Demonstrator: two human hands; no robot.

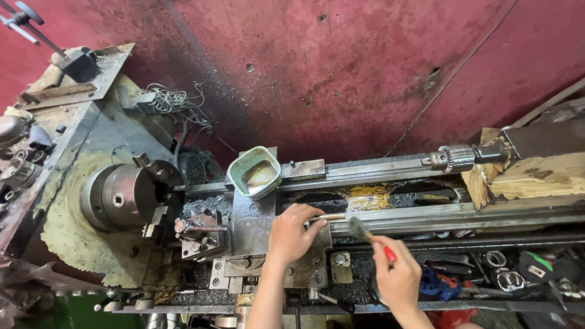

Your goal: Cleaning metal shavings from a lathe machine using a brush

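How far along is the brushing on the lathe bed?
Done: hard to tell; the carriage plate under the left hand looks fairly bare. In hand: the right hand holds a red-handled brush at the front rail. Left: dark chips below the rail and yellow grime between the ways.

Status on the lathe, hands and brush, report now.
Left hand resting on lathe carriage, fingers on a small metal rod. Right hand gripping red-handled brush, bristles over the bedway. Oil tub behind.
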